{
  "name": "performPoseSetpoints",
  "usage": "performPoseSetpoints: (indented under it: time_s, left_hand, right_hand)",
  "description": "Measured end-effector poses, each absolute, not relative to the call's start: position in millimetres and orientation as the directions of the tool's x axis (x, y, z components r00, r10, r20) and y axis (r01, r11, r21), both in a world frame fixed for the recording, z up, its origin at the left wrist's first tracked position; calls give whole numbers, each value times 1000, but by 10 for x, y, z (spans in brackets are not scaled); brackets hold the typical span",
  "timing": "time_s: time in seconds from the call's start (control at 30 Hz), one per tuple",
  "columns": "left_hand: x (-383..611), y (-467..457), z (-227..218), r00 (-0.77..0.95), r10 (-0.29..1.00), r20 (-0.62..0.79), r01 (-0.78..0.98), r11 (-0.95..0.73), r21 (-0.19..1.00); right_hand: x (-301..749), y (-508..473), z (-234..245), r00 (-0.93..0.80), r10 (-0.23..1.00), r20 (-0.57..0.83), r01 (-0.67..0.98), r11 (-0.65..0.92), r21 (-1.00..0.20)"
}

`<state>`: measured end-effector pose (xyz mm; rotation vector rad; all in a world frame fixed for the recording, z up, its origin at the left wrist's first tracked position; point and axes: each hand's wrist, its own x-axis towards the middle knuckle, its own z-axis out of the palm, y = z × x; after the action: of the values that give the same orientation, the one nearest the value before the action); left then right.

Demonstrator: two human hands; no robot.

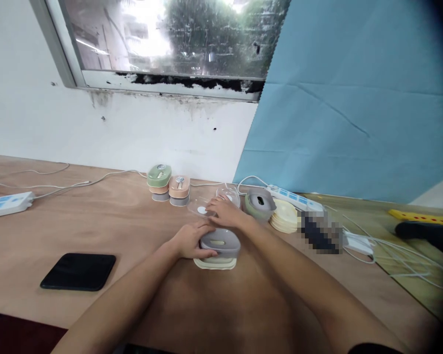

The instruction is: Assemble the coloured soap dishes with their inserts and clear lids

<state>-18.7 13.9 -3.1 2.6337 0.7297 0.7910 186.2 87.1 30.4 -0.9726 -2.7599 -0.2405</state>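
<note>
My left hand (192,240) is wrapped around the left side of a grey oval plastic box (229,250) with a slot in its inner floor. Under the box is a cream oval base (216,264), resting on the table. My right hand (225,210) reaches past the box, its fingers closed at the edge of a clear plastic lid (197,207) with a white round spot. Partly behind the right hand lies another clear plastic piece (233,194). Close by on the right, a grey oval box (262,200) sits in a green one, beside a stack of cream oval pieces (285,214).
At the wall stand a green-topped stack (159,177) and a pink-topped stack (179,187) of boxes. A black flat device (79,271) lies front left. Power strips (9,202) and white cables run along the table's sides. A pixelated patch covers something right of the cream stack.
</note>
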Motion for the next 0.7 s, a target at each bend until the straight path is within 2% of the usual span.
performPoseSetpoints:
  time_s: [0.07, 0.13, 0.3, 0.4, 0.53, 0.7]
  left_hand:
    - [-188, 142, -30, 721, 544, 428, 379, -828, 414]
    - [-186, 143, -25, 723, 540, 431, 372, -830, 416]
    - [-183, 130, -3, 721, 563, 404, 402, -815, 418]
    - [-184, 119, 3, 724, 568, 391, 411, -811, 417]
    - [-184, 110, 4, 719, 576, 388, 425, -807, 410]
    - [-193, 102, 9, 721, 580, 379, 429, -803, 413]
  right_hand:
    - [1879, 863, 225, -783, 581, 223, 612, 784, 104]
    - [1902, 827, 164, -788, 556, 265, 598, 794, 114]
    - [1976, 724, 167, -668, 512, 540, 640, 765, 67]
    - [2032, 718, 233, -557, 552, 621, 740, 669, 69]
    - [2111, 779, 269, -473, 644, 601, 853, 505, 131]
    - [2201, 872, 164, -530, 683, 503, 836, 521, 174]
